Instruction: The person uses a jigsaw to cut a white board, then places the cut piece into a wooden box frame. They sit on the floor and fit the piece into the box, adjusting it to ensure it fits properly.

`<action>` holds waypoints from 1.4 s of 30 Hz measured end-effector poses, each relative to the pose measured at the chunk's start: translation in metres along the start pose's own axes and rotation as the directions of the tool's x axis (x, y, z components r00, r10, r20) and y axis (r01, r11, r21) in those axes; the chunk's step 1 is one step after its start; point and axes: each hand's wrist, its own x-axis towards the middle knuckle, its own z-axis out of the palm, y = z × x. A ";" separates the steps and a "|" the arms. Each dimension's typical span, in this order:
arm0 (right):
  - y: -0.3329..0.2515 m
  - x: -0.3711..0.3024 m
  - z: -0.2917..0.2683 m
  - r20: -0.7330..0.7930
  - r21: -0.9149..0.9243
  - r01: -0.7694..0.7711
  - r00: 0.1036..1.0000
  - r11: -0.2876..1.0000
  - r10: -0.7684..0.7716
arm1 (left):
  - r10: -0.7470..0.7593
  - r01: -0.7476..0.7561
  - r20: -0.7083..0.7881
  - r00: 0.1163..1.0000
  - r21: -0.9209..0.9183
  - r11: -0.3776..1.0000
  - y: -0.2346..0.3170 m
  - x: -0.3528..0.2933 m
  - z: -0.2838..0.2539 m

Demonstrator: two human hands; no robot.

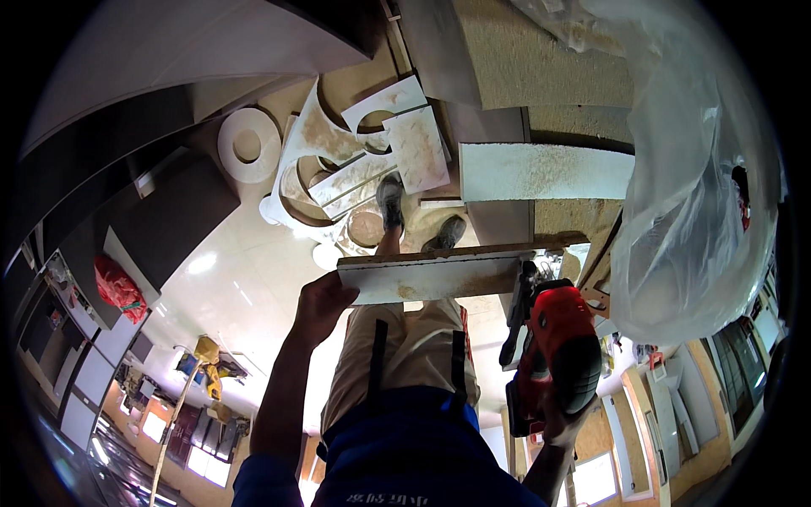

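A long, narrow white board with a brown, dusty edge lies crosswise in front of my legs. My left hand is closed around its left end, thumb on the white face. At the other end is a red and black jigsaw, its flat metal shoe close against the board. My right hand is wrapped around the tool's rear; the body hides most of its fingers. The blade is not visible, and I cannot tell whether it is running.
White offcuts with round cut-outs lie on the floor beyond my feet, near a white ring. A clear plastic bag hangs at the right by a stack of boards. Dark panels and a red bag are at left.
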 end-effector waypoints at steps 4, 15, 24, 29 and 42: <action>0.001 0.001 -0.002 0.012 0.007 -0.014 1.000 1.000 0.014 | 0.047 -0.047 0.002 0.999 0.019 0.999 0.001 0.000 0.001; 0.004 0.003 -0.005 0.004 -0.006 -0.008 1.000 1.000 0.008 | 0.032 -0.032 0.000 0.999 -0.001 0.999 0.000 0.001 0.001; 0.009 0.003 -0.006 0.008 -0.019 0.050 0.999 0.999 -0.050 | 0.033 -0.033 0.001 0.999 0.009 0.999 0.001 0.001 0.001; 0.004 0.005 -0.005 0.029 -0.026 0.114 0.993 0.993 -0.113 | 0.012 -0.012 -0.004 1.000 0.039 0.999 0.003 0.000 0.001; 0.000 0.007 0.001 -0.011 0.015 0.188 0.982 0.982 -0.188 | -0.023 0.024 0.003 1.000 -0.014 1.000 0.003 0.001 0.000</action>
